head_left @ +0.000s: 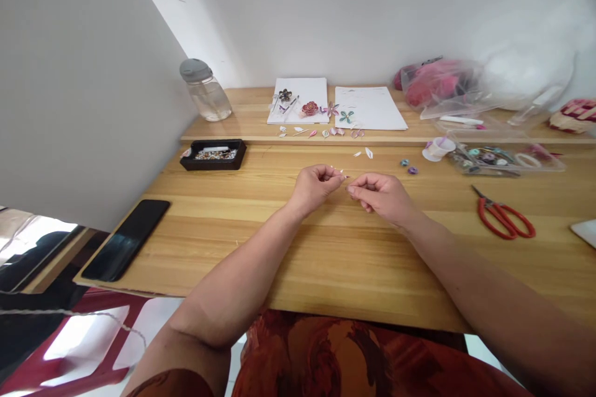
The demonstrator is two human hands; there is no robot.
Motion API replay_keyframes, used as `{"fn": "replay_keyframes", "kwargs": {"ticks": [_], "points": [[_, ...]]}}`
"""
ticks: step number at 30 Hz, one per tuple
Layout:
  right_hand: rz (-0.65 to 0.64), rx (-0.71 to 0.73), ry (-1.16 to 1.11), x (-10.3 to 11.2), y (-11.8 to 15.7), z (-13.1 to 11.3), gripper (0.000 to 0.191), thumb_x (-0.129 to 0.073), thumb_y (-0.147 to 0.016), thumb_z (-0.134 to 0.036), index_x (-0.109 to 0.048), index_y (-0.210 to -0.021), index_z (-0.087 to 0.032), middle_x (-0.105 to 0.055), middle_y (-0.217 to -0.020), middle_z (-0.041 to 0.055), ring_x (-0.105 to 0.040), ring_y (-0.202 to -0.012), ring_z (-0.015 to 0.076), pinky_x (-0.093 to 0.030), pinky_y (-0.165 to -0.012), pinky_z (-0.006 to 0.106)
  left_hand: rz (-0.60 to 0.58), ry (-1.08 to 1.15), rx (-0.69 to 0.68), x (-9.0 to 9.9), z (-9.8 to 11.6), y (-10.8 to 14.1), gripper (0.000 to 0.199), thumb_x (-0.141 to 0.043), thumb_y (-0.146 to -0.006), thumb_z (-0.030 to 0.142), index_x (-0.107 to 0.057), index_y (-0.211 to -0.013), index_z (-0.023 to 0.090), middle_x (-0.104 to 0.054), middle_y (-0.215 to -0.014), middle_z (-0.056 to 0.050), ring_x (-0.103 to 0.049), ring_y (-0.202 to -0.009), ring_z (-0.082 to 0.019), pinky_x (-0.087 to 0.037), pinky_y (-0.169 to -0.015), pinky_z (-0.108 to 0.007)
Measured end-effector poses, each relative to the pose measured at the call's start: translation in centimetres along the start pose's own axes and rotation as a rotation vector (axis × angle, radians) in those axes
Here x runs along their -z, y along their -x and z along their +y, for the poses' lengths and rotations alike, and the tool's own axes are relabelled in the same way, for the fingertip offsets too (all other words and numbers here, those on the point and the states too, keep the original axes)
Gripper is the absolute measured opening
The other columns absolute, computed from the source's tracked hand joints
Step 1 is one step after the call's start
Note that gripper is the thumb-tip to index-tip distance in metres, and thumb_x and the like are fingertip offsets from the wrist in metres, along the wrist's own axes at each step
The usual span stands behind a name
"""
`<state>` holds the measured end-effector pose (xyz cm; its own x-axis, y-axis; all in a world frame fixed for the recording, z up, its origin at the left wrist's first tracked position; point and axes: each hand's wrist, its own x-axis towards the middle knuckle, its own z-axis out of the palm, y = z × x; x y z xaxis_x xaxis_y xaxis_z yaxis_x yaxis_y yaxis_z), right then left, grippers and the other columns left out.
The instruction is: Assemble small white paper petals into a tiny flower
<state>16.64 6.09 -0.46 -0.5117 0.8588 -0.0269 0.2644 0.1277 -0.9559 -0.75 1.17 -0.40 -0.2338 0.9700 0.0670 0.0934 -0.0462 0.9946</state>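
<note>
Over the middle of the wooden table (223, 217), my left hand (316, 186) pinches a small piece with white tips (342, 172) between thumb and index finger. Just to its right, my right hand (379, 195) is closed in a pinch, its fingertips close to that piece; what it holds, if anything, is too small to make out. Two white petals (369, 153) lie on the wood beyond the hands. A row of small petals, among them a pink one (312, 134), lies on the raised shelf behind.
Red-handled scissors (505, 217), small thread bobbins (412, 170), a white spool (438, 149) and a clear box (507, 161) are at the right. Paper sheets (372, 108) with flower ornaments lie behind. A black tray (213, 155), bottle (205, 90) and phone (125, 240) are at the left.
</note>
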Motion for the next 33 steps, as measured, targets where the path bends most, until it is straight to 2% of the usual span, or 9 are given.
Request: {"fn": "replay_keyframes", "kwargs": {"ticks": [5,8,11,14,17,20,23,28,33], "points": [[0.090,0.181,0.205,-0.3,0.8,-0.8,0.021,-0.068,-0.079,-0.039,-0.071,-0.078,-0.018,-0.062,-0.064,0.0010,-0.050,-0.054,0.0121,-0.039,-0.053,0.027,0.051,-0.201,-0.088,0.1,-0.3,-0.2,0.014,-0.069,-0.072,0.029,-0.068,-0.072,0.015,-0.066,-0.070,-0.001,-0.050,-0.060,-0.010,-0.037,-0.060,-0.023],[0.140,0.262,0.261,-0.1,1.0,-1.3,0.018,-0.066,-0.081,-0.036,-0.072,-0.079,-0.019,-0.065,-0.067,0.0018,-0.050,-0.056,0.0125,-0.040,-0.055,0.028,-0.019,-0.290,-0.121,0.1,-0.3,0.0,0.012,-0.067,-0.074,0.028,-0.069,-0.073,0.016,-0.065,-0.069,0.000,-0.049,-0.059,-0.010,-0.037,-0.060,-0.023],[0.149,0.277,0.239,0.5,0.6,-1.4,0.021,-0.067,-0.081,-0.038,-0.071,-0.080,-0.018,-0.067,-0.070,0.0029,-0.051,-0.058,0.0130,-0.040,-0.056,0.028,-0.120,-0.282,-0.112,0.1,-0.2,0.2,0.013,-0.067,-0.075,0.028,-0.070,-0.075,0.015,-0.063,-0.068,0.000,-0.047,-0.059,-0.009,-0.035,-0.059,-0.022],[0.110,0.213,0.131,1.0,0.0,-1.1,0.025,-0.070,-0.079,-0.042,-0.070,-0.079,-0.018,-0.064,-0.067,0.0022,-0.050,-0.056,0.0117,-0.038,-0.052,0.026,-0.199,-0.193,-0.079,0.0,-0.1,0.4,0.018,-0.069,-0.074,0.031,-0.070,-0.077,0.014,-0.061,-0.068,0.001,-0.045,-0.058,-0.008,-0.033,-0.057,-0.022],[0.052,0.056,-0.024,1.1,-0.6,-0.5,0.030,-0.074,-0.074,-0.047,-0.070,-0.080,-0.018,-0.055,-0.056,-0.0021,-0.043,-0.047,0.0089,-0.032,-0.045,0.024,-0.221,-0.087,-0.031,0.1,0.1,0.4,0.023,-0.071,-0.074,0.036,-0.069,-0.078,0.013,-0.057,-0.064,0.002,-0.041,-0.057,-0.007,-0.030,-0.055,-0.022],[0.005,-0.048,-0.145,0.8,-0.8,0.1,0.035,-0.080,-0.067,-0.049,-0.069,-0.078,-0.017,-0.057,-0.061,-0.0017,-0.044,-0.047,0.0080,-0.032,-0.043,0.023,-0.186,-0.010,-0.006,0.1,0.2,0.3,0.027,-0.073,-0.073,0.040,-0.069,-0.078,0.013,-0.057,-0.065,0.002,-0.042,-0.058,-0.007,-0.030,-0.056,-0.022],[-0.023,-0.065,-0.125,0.5,-0.5,0.2,0.036,-0.080,-0.067,-0.049,-0.067,-0.076,-0.017,-0.059,-0.063,-0.0001,-0.046,-0.048,0.0087,-0.034,-0.044,0.023,-0.090,0.019,-0.009,0.0,0.2,0.1,0.027,-0.074,-0.072,0.039,-0.068,-0.076,0.013,-0.062,-0.069,0.000,-0.046,-0.061,-0.008,-0.035,-0.059,-0.023],[0.016,0.066,0.109,0.0,0.4,-0.7,0.026,-0.072,-0.077,-0.043,-0.069,-0.075,-0.017,-0.058,-0.057,-0.0007,-0.047,-0.049,0.0103,-0.036,-0.048,0.025,0.044,-0.113,-0.034,0.0,0.0,-0.1,0.021,-0.071,-0.071,0.034,-0.066,-0.071,0.013,-0.062,-0.067,0.000,-0.047,-0.059,-0.008,-0.035,-0.058,-0.023],[0.146,0.260,0.251,0.1,0.9,-1.4,0.018,-0.068,-0.080,-0.034,-0.072,-0.078,-0.017,-0.063,-0.065,0.0008,-0.047,-0.055,0.0108,-0.037,-0.053,0.026,-0.047,-0.236,-0.064,0.2,-0.2,-0.1,0.017,-0.068,-0.071,0.031,-0.068,-0.072,0.014,-0.061,-0.065,0.001,-0.046,-0.058,-0.009,-0.034,-0.056,-0.023]]}}
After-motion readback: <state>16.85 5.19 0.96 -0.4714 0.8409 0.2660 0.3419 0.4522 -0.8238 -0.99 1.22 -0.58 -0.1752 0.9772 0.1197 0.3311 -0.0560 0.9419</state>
